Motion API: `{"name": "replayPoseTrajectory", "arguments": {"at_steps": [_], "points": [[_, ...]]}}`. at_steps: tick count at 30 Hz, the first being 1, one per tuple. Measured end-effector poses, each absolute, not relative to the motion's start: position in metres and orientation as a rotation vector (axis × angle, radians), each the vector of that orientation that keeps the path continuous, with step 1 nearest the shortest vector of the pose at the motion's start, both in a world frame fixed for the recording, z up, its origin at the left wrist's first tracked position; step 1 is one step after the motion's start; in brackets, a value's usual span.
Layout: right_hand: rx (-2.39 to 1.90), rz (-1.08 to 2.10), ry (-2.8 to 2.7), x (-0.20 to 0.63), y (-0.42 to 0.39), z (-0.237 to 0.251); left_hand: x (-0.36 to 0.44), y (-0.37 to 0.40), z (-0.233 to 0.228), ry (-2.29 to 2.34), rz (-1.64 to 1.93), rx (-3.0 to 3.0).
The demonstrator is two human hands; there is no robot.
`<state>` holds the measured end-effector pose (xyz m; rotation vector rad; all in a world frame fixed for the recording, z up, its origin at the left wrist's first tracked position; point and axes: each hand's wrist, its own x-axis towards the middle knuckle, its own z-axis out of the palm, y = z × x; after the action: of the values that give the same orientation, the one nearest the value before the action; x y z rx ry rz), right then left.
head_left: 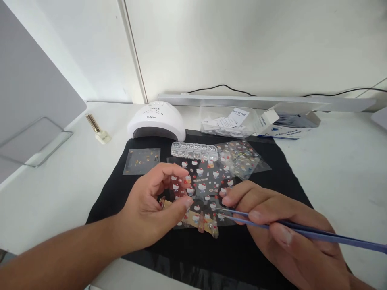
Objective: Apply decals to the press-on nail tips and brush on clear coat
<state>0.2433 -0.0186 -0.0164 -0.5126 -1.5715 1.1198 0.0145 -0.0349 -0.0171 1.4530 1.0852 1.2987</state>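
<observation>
Box [208, 113], clear plastic, upper right of centre, holding white alcohol-pad packets [238, 116]. Carton [287, 133], paperboard, open, to its right; dark packets [292, 121] inside. Case [194, 150], clear, compartmented, at centre; small shiny pieces [197, 154] within. Tweezers [320, 235], slim, blue-violet, lower right, clamped in the right hand's [275, 207] fingers; long axis nearly horizontal, parted tips pointing left over transparent sticker sheet [202, 177]. Tan strip [193, 219] with glossy nail tips [201, 222], lower centre. Left hand [151, 215]: thumb and forefinger apart; cannot tell whether curled fingers grip the strip.
</observation>
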Motion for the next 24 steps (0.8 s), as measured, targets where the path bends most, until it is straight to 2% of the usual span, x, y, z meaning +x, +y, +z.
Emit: {"name": "replayPoseTrajectory", "arguments": {"at_steps": [13, 24], "points": [[-0.48, 1.121, -1.631, 0.243, -0.018, -0.015, 0.012, -0.038, -0.028, 0.956, 1.341, 1.474], [-0.392, 0.913, -1.767, 0.236, -0.019, -0.013, 0.015, -0.037, -0.023, 1.021, 1.317, 1.753]]}}
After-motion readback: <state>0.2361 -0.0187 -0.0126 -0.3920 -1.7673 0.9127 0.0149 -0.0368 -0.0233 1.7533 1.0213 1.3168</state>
